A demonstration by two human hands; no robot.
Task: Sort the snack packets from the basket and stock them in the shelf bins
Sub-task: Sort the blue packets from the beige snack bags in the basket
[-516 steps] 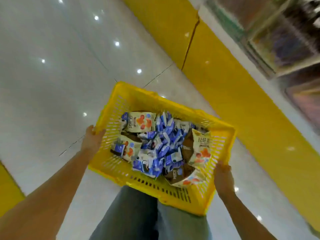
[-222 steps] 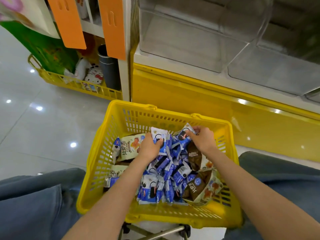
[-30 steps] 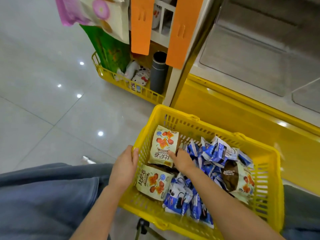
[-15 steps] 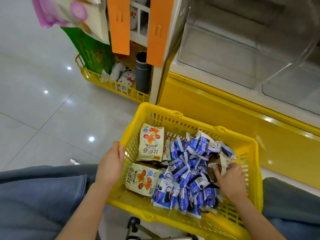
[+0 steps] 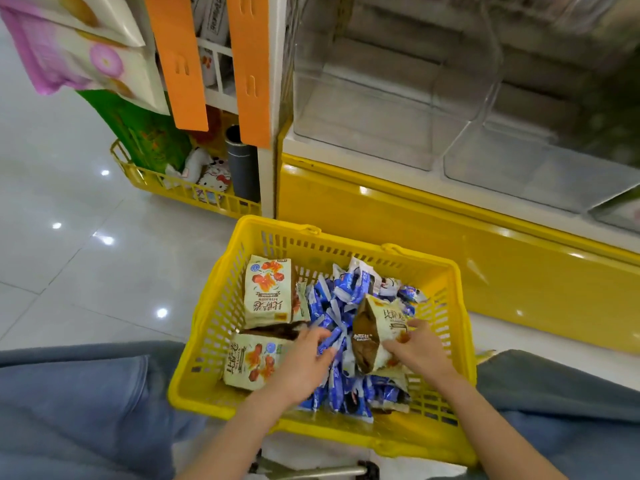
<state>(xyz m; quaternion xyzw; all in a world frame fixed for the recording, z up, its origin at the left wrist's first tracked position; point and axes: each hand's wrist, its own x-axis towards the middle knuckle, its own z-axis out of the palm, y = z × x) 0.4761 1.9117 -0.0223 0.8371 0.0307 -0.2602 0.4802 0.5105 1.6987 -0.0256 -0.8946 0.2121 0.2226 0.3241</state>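
Note:
A yellow plastic basket sits between my knees, full of snack packets. Two cream packets with red print lie at its left: one upright, one lower down. A heap of several small blue-and-white packets fills the middle. My right hand grips a brown-and-cream packet and lifts it over the heap. My left hand reaches into the basket, fingers spread over the blue packets and the lower cream packet. Clear shelf bins stand above a yellow base.
A second clear bin sits to the right of the first. At the left, a low yellow rack holds soft toys and a dark cylinder. Orange tags and hanging bags hang above. Glossy tiled floor lies left.
My left hand left the basket's rim and went in among the packets. My right hand has raised a brown-and-cream packet out of the heap.

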